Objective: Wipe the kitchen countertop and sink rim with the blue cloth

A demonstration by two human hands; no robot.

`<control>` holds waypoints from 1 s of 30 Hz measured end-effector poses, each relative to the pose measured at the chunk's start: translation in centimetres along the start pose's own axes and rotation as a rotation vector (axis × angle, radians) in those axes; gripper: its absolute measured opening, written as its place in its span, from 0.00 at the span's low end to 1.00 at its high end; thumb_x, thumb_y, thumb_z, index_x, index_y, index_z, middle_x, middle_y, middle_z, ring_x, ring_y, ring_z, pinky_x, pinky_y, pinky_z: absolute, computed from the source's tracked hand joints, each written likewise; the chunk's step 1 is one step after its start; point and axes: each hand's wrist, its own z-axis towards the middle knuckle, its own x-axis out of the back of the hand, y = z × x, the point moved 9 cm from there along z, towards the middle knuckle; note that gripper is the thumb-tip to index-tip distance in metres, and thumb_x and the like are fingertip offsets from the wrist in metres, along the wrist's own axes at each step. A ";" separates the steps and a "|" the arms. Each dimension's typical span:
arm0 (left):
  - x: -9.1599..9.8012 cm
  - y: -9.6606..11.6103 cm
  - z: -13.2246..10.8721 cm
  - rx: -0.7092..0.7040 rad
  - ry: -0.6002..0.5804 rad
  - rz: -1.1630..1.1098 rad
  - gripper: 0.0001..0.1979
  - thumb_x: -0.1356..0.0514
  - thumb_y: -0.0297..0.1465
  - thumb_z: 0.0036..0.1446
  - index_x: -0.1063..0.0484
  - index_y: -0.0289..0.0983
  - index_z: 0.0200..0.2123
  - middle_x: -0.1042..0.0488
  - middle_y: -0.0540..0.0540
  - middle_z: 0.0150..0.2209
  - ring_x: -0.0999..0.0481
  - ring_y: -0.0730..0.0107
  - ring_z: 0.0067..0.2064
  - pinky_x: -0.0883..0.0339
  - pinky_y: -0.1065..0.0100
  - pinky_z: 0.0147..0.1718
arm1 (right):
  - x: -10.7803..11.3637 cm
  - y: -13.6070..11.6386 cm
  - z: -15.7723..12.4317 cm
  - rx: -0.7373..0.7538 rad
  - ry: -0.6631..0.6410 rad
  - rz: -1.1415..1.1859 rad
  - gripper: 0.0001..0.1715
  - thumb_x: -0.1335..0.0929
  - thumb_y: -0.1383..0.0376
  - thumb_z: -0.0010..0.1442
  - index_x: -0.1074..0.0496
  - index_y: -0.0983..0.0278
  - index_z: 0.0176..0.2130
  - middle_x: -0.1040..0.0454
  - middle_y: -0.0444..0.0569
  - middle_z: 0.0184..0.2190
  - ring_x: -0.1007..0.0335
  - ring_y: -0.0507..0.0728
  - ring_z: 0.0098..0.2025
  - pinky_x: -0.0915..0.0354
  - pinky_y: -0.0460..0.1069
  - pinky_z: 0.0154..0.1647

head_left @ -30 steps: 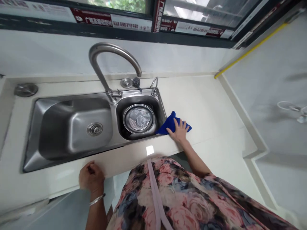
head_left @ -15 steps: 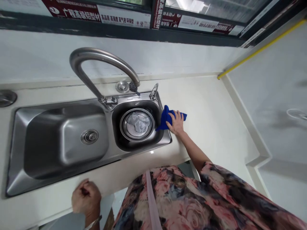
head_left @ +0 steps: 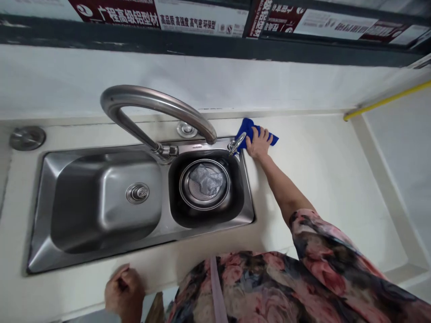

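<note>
My right hand [head_left: 260, 142] presses on a blue cloth [head_left: 248, 127], its fingers gripping the fabric against the counter at the sink's back right corner. Part of the cloth passes behind a small curved chrome tap [head_left: 238, 142]. My left hand [head_left: 124, 287] is curled at the counter's front edge, with nothing visible in it. Between them lies a steel double-bowl sink [head_left: 168, 197]. In its right bowl stands a round perforated steel strainer [head_left: 197, 192] within a larger steel vessel, with a crumpled grey cloth [head_left: 206, 178] lying in it.
A large gooseneck faucet [head_left: 141, 92] arches over the right bowl. Behind the sink sit a round steel fitting [head_left: 186, 129] and, at far left, a round metal cover [head_left: 27, 137]. A yellow pipe [head_left: 387, 101] runs along the right wall. The pale counter [head_left: 323, 170] extends rightward.
My right hand has slid the blue cloth from the sink's right edge back toward the wall, to the small tap. My left hand stays curled near the front edge. The view has shifted.
</note>
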 end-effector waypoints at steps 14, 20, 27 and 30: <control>0.7 1.2 -0.2 -0.149 0.144 -0.008 0.17 0.45 0.41 0.65 0.23 0.37 0.44 0.25 0.47 0.30 0.27 0.64 0.29 0.33 0.63 0.32 | 0.6 -1.1 0.9 -0.011 -0.137 -0.086 0.38 0.45 0.52 0.76 0.42 0.65 0.76 0.45 0.67 0.78 0.55 0.79 0.77 0.51 0.80 0.72; 0.7 3.1 -0.1 -0.192 0.170 0.031 0.19 0.45 0.41 0.65 0.19 0.36 0.44 0.26 0.47 0.28 0.29 0.64 0.28 0.39 0.64 0.31 | 2.3 1.9 -7.9 0.032 -0.111 -0.107 0.37 0.43 0.53 0.76 0.39 0.64 0.76 0.43 0.63 0.77 0.54 0.76 0.78 0.54 0.77 0.75; 0.6 4.3 0.1 -0.217 0.131 0.052 0.19 0.45 0.40 0.64 0.18 0.36 0.45 0.28 0.47 0.27 0.31 0.64 0.28 0.41 0.64 0.30 | 4.0 3.9 -22.2 0.132 -0.072 -0.022 0.35 0.40 0.53 0.75 0.34 0.62 0.73 0.41 0.60 0.77 0.55 0.74 0.79 0.59 0.73 0.78; 0.3 4.2 0.3 -0.211 0.085 0.035 0.18 0.44 0.38 0.64 0.19 0.35 0.46 0.28 0.47 0.26 0.31 0.63 0.28 0.39 0.64 0.31 | 4.6 3.4 -29.4 0.199 -0.063 -0.002 0.33 0.39 0.55 0.74 0.33 0.61 0.72 0.40 0.59 0.76 0.56 0.73 0.79 0.60 0.73 0.78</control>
